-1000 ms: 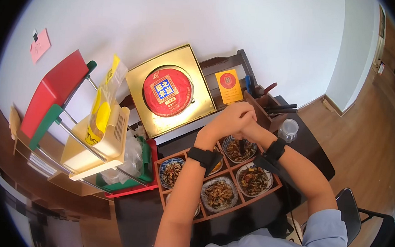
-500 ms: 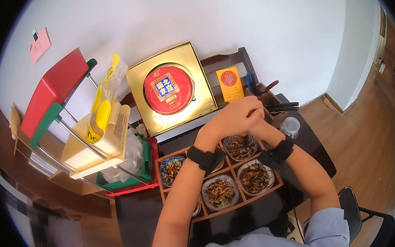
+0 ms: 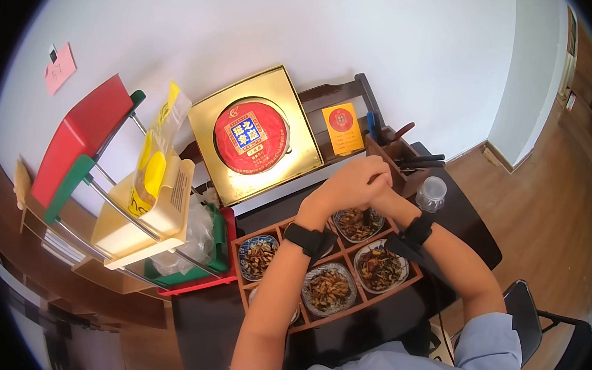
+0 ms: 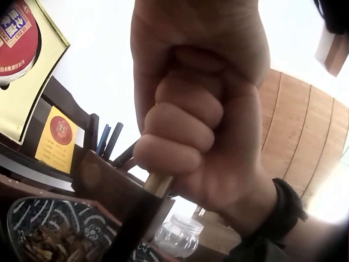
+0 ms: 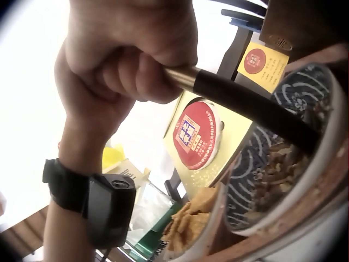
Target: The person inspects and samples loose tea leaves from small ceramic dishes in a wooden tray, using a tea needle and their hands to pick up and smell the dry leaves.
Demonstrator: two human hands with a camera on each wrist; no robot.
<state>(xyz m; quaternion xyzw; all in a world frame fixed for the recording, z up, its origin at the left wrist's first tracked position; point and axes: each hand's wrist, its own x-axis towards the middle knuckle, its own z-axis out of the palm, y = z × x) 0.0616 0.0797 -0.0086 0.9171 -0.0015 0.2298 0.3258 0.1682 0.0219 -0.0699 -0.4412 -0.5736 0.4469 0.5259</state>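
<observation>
The hands [image 3: 369, 183], with the stick [image 5: 251, 103], are lower than half a second ago and slightly farther right than a second ago. In the head view, the left hand's wristband [image 3: 302, 237] now hides the orange food [image 5: 191, 218].

White wall [image 3: 413, 43], brown wooden floor [image 3: 536, 193] — dark table [image 3: 471, 226], 1 black chair [image 3: 524, 318].

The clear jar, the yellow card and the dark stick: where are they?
Clear jar [image 4: 178, 240]: left wrist view, on its body.
Yellow card [image 3: 343, 129]: head view, on its printed front.
Dark stick [image 5: 251, 105]: right wrist view, on its shaft.
</observation>
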